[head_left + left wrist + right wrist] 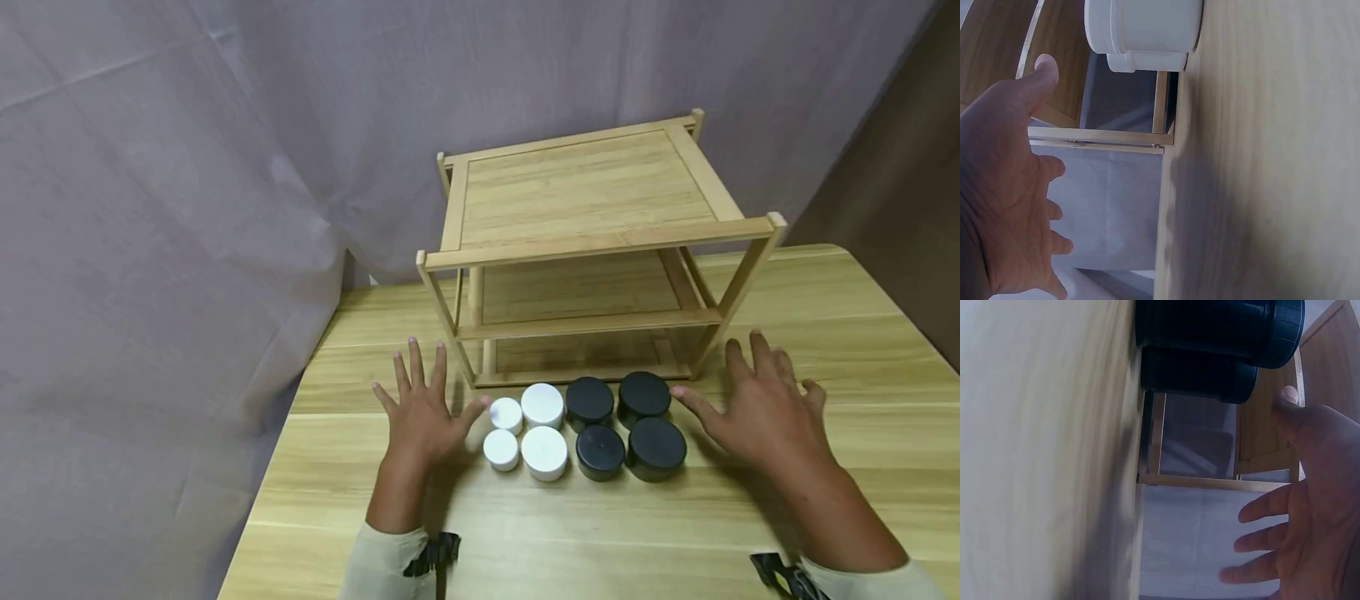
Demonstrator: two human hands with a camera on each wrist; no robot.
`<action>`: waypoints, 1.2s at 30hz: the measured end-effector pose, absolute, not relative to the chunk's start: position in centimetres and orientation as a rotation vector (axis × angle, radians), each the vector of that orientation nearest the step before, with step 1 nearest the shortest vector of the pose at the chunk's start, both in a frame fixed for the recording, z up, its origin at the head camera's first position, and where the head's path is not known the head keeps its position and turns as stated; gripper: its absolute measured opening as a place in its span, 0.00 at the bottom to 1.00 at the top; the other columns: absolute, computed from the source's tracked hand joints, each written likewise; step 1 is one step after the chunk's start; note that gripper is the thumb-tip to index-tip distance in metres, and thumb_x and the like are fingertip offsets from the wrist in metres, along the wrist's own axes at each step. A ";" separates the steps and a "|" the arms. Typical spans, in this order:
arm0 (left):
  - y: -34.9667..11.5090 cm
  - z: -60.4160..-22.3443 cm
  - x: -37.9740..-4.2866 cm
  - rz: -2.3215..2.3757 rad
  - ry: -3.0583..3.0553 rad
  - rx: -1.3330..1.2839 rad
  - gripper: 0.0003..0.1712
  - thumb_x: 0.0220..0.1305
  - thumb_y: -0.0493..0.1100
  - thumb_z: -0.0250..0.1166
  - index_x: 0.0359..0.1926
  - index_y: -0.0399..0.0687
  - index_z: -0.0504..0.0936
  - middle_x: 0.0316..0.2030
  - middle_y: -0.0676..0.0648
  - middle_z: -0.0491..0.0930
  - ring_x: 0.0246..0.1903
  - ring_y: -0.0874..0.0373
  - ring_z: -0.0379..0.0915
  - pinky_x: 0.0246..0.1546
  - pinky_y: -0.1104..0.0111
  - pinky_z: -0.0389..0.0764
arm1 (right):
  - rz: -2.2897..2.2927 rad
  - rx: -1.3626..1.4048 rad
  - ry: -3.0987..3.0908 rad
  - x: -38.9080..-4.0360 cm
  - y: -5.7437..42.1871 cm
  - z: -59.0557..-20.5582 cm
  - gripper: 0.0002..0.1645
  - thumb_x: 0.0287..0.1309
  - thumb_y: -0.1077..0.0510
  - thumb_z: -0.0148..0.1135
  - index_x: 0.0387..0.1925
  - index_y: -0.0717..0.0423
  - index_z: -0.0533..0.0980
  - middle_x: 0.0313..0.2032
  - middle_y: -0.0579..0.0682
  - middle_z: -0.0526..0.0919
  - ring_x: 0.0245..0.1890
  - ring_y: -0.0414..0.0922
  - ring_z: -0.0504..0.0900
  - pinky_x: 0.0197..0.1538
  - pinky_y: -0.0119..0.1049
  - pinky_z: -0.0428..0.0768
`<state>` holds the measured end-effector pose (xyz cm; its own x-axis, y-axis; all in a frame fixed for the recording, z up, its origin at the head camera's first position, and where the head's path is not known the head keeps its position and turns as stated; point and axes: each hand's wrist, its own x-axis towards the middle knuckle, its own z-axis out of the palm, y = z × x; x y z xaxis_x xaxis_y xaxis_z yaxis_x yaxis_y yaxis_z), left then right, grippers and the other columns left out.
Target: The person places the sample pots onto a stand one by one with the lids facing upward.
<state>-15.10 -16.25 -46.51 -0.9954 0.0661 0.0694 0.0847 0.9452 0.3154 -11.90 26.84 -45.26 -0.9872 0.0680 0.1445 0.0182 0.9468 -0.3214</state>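
Observation:
Two rows of lidded round jars stand on the table in front of a wooden rack. On the left are several white jars, the small white jar (501, 450) beside a larger white jar (544, 453). To the right, several black jars include a large black jar (656, 448) and a smaller black jar (600, 452). My left hand (423, 421) spreads its fingers left of the white jars, thumb near them. My right hand (772, 417) is likewise spread, right of the black jars. Both wrist views show the palms holding nothing.
The three-level wooden rack (592, 187) stands on the table (600, 542) behind the jars, its lower front bar close to them. A grey cloth (172, 250) hangs behind and to the left. The table's right edge lies beyond my right hand.

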 end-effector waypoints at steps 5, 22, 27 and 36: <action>-16.3 -46.4 -15.2 -0.570 -3.025 -0.096 0.60 0.73 0.80 0.56 0.90 0.58 0.43 0.89 0.37 0.30 0.87 0.29 0.29 0.74 0.15 0.37 | 0.450 -0.021 -2.921 -11.9 26.7 -45.2 0.63 0.67 0.20 0.62 0.74 0.73 0.66 0.69 0.81 0.68 0.62 0.82 0.71 0.48 0.83 0.70; -15.6 -43.4 -17.0 -1.345 -2.602 -0.146 0.40 0.84 0.59 0.60 0.82 0.39 0.65 0.80 0.33 0.63 0.80 0.30 0.61 0.79 0.34 0.66 | 0.460 0.021 -2.988 -11.9 25.8 -44.9 0.58 0.68 0.20 0.62 0.54 0.77 0.80 0.35 0.71 0.83 0.35 0.71 0.84 0.22 0.57 0.75; -14.9 -42.3 -18.0 -1.442 -2.431 -0.177 0.42 0.85 0.67 0.50 0.77 0.36 0.69 0.75 0.32 0.71 0.74 0.33 0.70 0.75 0.37 0.71 | 0.512 0.022 -2.998 -11.9 25.6 -45.0 0.54 0.69 0.21 0.62 0.52 0.73 0.81 0.39 0.71 0.85 0.39 0.72 0.85 0.24 0.58 0.76; -13.6 -40.3 -20.3 -1.699 -2.131 -0.244 0.59 0.70 0.82 0.43 0.69 0.31 0.72 0.59 0.26 0.80 0.64 0.33 0.77 0.67 0.41 0.77 | 0.608 0.083 -3.020 -12.2 24.6 -45.0 0.56 0.70 0.22 0.61 0.66 0.72 0.77 0.56 0.76 0.84 0.54 0.76 0.82 0.38 0.69 0.81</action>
<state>-20.27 -13.63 -40.29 -0.9039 -0.1118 0.4130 0.3777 0.2448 0.8930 -12.18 24.57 -45.00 -0.9968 -0.0406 0.0694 -0.0643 0.9208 -0.3847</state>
